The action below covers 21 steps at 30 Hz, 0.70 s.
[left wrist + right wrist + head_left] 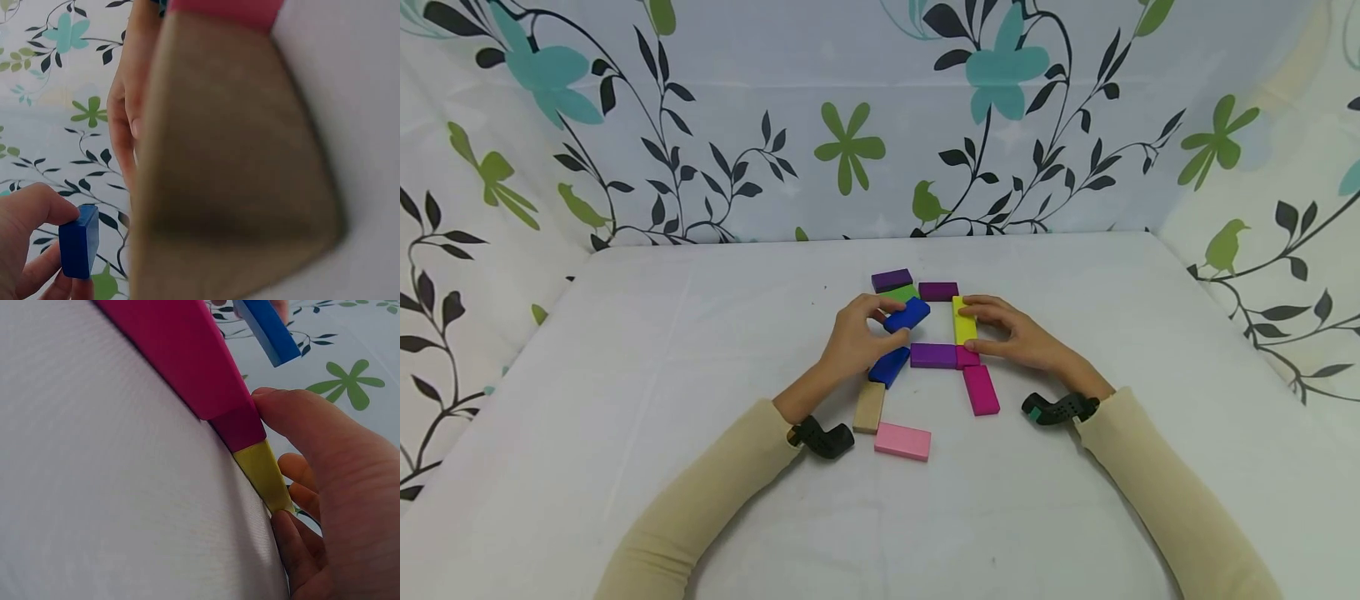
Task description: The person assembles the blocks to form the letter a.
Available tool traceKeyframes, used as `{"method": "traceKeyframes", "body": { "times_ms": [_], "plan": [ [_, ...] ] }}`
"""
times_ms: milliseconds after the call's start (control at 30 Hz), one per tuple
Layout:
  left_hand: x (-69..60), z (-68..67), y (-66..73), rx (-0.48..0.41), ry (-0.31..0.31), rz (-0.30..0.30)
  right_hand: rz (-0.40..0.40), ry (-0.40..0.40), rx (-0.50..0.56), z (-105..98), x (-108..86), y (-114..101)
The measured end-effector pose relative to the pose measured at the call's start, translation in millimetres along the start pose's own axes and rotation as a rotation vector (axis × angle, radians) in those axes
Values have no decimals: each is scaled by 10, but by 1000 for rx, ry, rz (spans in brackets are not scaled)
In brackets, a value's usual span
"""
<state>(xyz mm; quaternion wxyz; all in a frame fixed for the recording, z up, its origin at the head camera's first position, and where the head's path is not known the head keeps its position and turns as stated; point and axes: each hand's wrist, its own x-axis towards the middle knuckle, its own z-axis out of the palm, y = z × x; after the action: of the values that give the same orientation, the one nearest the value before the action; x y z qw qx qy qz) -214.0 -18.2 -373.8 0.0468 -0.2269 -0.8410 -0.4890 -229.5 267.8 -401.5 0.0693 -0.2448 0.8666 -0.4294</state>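
In the head view my left hand [855, 337] pinches a blue block [907, 315] between thumb and fingers, above a green block [900, 293] and a second blue block [889, 367]. The held blue block [78, 242] also shows in the left wrist view. My right hand [1018, 335] has its fingertips at the far end of a yellow block [964, 323] and its thumb at the near end. There, the thumb touches a small magenta block [239, 428], which meets the yellow block [265, 475]. A longer magenta block [981, 390] lies nearer.
Purple blocks lie at the back left [891, 280], back right [938, 291] and middle [933, 356] of the arrangement. A beige block [869, 407] and a pink block [902, 442] lie in front on the white table [1037, 517]. Patterned cloth [850, 83] hangs behind.
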Motion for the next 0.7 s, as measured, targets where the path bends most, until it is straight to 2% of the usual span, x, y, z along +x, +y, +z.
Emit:
{"method": "traceKeyframes", "body": {
  "times_ms": [367,700],
  "plan": [
    [-112,134,135,-5,-82,76,-17,6,2,23,-1,38],
    [-207,226,177,-25,-118,69,-38,7,-6,37,0,52]
  ]
}}
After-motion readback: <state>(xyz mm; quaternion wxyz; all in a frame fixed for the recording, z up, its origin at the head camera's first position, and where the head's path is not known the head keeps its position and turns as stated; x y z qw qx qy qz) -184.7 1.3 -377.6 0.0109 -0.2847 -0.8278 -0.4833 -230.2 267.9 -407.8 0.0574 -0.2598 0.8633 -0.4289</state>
